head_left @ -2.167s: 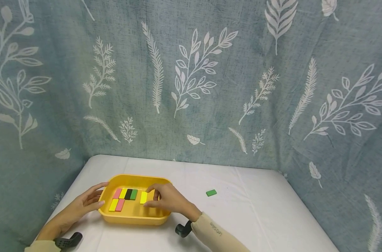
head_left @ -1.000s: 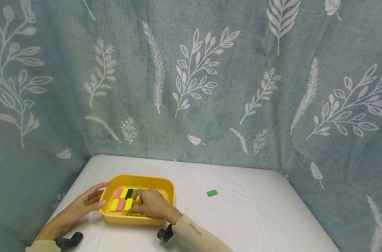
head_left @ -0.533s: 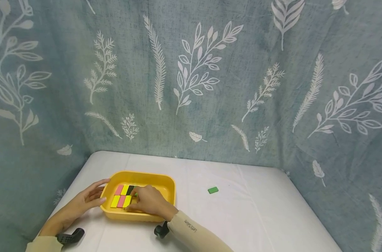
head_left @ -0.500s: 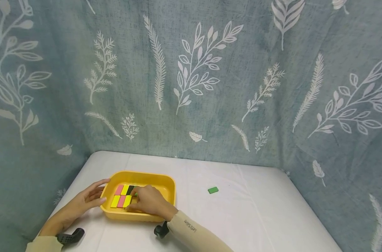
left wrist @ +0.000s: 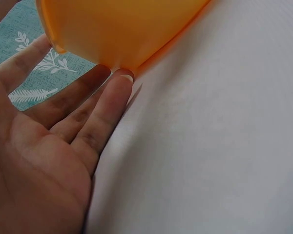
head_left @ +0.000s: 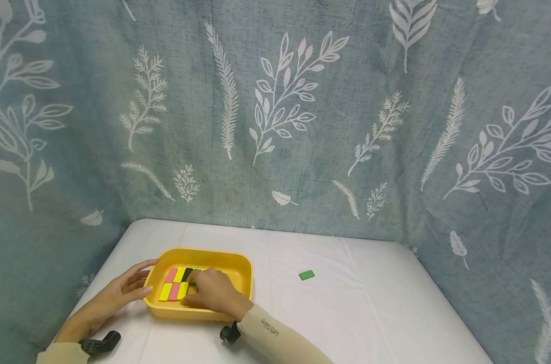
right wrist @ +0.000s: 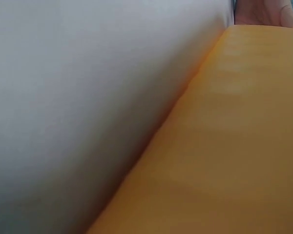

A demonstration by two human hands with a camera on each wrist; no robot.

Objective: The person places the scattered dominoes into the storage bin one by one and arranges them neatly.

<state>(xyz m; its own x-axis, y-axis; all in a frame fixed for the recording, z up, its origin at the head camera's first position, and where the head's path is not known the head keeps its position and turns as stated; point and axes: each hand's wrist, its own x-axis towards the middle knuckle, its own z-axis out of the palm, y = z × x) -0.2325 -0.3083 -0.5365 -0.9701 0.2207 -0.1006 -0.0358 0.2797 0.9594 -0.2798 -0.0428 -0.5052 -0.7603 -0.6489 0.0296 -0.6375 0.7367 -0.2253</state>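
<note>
Inside the yellow plastic tray (head_left: pixel 232 263) lie flat rectangular tiles in two rows. The back row holds a pink tile (head_left: pixel 171 275), a yellow one, a black tile (head_left: pixel 187 274) and a green one mostly covered by fingers. In the front row are a yellow tile (head_left: pixel 165 291), a pink tile (head_left: pixel 174 291) and, at the right end, another yellow tile (head_left: pixel 182 290). My right hand (head_left: pixel 217 290) pinches that last tile between thumb and forefinger, against the pink one. My left hand (head_left: pixel 127 288) rests its extended fingers (left wrist: pixel 107 112) on the tray's left end.
A single green tile (head_left: pixel 307 274) lies on the white tablecloth (head_left: pixel 339 313) right of the tray. A leaf-patterned curtain (head_left: pixel 275 111) surrounds the table's back and sides. The right wrist view is mostly filled by the tray's outer wall (right wrist: pixel 224 146).
My right hand has slid the yellow tile leftward along the tray until it lies beside the front row's pink tile. During the last half second it barely moves. My left hand stays at the tray.
</note>
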